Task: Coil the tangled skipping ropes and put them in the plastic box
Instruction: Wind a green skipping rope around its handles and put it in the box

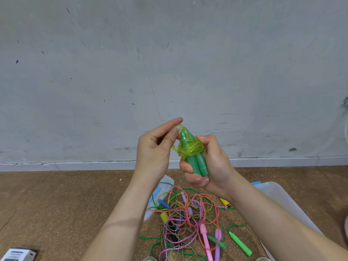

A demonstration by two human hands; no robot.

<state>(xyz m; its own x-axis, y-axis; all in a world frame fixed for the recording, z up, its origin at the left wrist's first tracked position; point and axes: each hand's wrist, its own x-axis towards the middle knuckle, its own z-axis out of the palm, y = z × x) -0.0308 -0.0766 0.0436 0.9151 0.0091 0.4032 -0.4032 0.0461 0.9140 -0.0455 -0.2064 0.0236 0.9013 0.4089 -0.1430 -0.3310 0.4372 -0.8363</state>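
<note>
My right hand (207,166) grips a green skipping rope (190,149) by its two handles, held upright side by side with the yellow-green cord wound round them. My left hand (158,147) pinches a loose loop of that cord at the handles' top, between thumb and forefinger. Below on the cork floor lies a tangled pile of ropes (188,219) in orange, pink, purple, green and gold, with several coloured handles sticking out. A clear plastic box (286,200) sits at the right, partly hidden by my right forearm.
A clear lid with blue clips (160,193) lies left of the pile, behind my left forearm. A small white carton (17,254) sits at the bottom left corner. A grey wall (113,72) rises just beyond the floor. Shoe tips show at the bottom edge.
</note>
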